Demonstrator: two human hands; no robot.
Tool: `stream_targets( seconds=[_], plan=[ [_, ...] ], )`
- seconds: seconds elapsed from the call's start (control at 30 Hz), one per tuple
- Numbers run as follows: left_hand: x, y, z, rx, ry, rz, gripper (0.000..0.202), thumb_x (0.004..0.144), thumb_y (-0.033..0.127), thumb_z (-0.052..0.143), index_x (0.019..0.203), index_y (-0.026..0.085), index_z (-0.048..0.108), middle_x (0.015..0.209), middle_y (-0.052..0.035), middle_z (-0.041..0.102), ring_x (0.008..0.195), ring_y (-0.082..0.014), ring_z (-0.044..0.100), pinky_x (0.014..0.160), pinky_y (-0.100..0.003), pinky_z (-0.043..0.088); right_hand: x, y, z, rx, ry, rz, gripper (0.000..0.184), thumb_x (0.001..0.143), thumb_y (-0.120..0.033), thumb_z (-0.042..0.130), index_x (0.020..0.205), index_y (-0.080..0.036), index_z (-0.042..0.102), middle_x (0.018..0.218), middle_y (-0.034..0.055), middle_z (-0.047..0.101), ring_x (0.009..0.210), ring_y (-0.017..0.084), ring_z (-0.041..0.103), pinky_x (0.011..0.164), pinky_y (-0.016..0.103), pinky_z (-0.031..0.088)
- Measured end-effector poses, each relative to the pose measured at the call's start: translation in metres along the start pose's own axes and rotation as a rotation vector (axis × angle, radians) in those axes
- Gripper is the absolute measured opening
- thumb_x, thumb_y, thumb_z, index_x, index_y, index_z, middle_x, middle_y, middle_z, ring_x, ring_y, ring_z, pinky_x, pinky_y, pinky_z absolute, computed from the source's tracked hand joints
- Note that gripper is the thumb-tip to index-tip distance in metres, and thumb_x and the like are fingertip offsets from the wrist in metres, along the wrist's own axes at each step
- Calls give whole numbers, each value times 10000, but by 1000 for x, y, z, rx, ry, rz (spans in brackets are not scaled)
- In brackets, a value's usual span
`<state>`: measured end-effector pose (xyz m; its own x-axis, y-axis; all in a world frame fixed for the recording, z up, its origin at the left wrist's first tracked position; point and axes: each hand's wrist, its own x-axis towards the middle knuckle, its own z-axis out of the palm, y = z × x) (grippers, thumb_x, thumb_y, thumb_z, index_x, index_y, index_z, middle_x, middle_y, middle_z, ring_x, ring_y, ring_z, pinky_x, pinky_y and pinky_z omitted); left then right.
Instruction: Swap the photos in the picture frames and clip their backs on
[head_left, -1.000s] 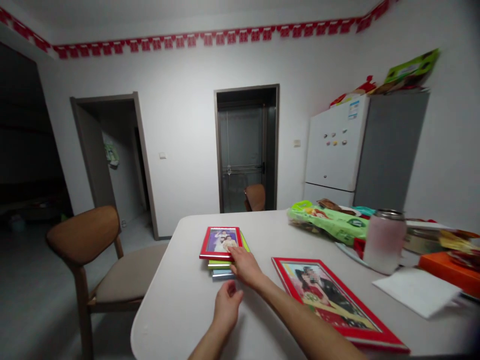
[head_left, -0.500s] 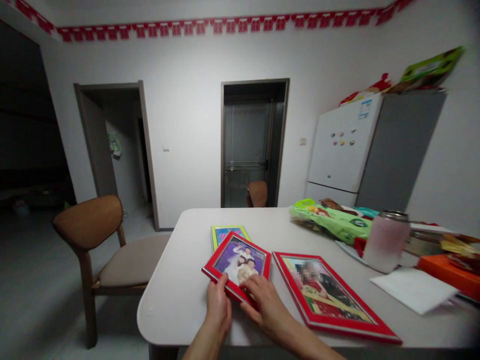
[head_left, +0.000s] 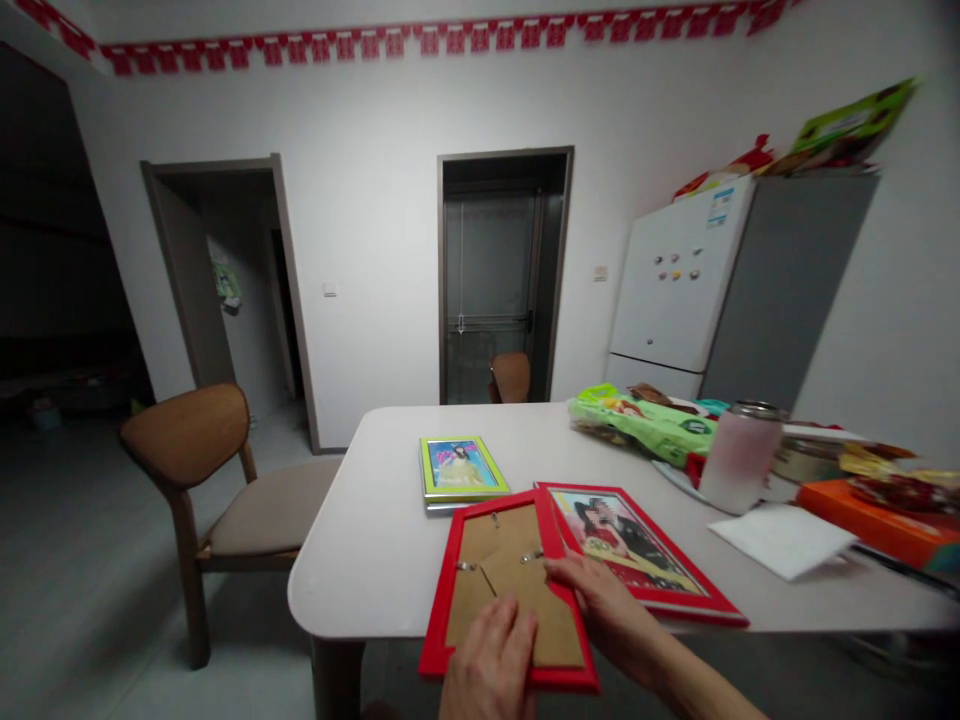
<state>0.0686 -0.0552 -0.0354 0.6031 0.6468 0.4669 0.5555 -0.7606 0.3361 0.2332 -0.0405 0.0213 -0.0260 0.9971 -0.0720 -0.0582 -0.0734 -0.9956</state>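
Since the earlier view, the red picture frame (head_left: 450,610) has been flipped face down and drawn toward the near edge of the table; its brown cardboard backing (head_left: 510,590) and small metal clips (head_left: 494,518) now face up. At far left stands a wooden chair (head_left: 217,470) with a curved back and beige seat, beside the white table (head_left: 352,570); further along the table, a green-framed picture (head_left: 459,470) lies face up on a thin stack with a silver edge showing beneath, just above the red frame. The left hand (head_left: 491,665) rests on the lower part of the backing; the right hand (head_left: 600,610) has its fingers (head_left: 562,570) over the frame's right side; the hands are apart, one on each part of the same frame, whose lower edge juts past the table edge. The frame's upper right corner meets a second red picture frame (head_left: 630,540), which lies face up, its photo partly blurred; beyond it lie a green snack bag (head_left: 637,425), a frosted pink tumbler (head_left: 739,458), a sheet of white paper (head_left: 784,540) and an orange box (head_left: 874,525).
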Motion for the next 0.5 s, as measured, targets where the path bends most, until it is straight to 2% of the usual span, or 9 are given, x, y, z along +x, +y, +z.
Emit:
stream_targets(
  seconds=[0.07,0.1,0.2,0.27,0.37,0.5],
  plan=[
    [-6,-5,14,90,-35,-15,520,712,132,474,1216,205,371,1241,-98,432,1116,-260,411,894,-343,411,6,10,-6,-85,-73,38,396,645,-286,471,1003,-126,524,848,98,652,732,201,612,615,286,471],
    [-8,-6,20,130,-46,-23,484,736,139,456,1207,224,382,1228,-90,449,1104,-259,427,867,-334,435,10,15,-8,-167,-66,37,418,628,-249,464,1027,-130,502,867,90,650,739,193,609,620,276,468],
    [-10,-5,30,229,-78,-22,401,786,141,401,1174,239,418,1195,-80,484,1072,-257,461,810,-319,475,23,31,-13,-534,96,-77,466,586,-177,444,1048,-128,471,908,86,639,769,177,595,666,252,450],
    [-10,-4,33,271,-74,-18,374,799,149,387,1163,228,429,1189,-78,490,1066,-254,467,804,-315,477,29,38,-15,-732,150,-150,440,588,-166,429,1023,-126,486,906,91,636,774,173,588,691,242,434],
    [-10,-4,37,316,-33,12,345,798,170,412,1137,213,453,1172,-72,509,1048,-239,484,801,-300,478,31,42,-15,-931,166,-197,384,609,-171,418,977,-137,523,890,93,626,782,173,577,702,236,415],
    [-11,-5,43,365,80,31,285,780,183,460,1057,223,515,1096,-40,574,989,-208,531,754,-265,497,30,40,-14,-1149,174,-199,359,627,-185,427,951,-109,562,886,120,584,828,193,546,750,259,394]
  ],
)
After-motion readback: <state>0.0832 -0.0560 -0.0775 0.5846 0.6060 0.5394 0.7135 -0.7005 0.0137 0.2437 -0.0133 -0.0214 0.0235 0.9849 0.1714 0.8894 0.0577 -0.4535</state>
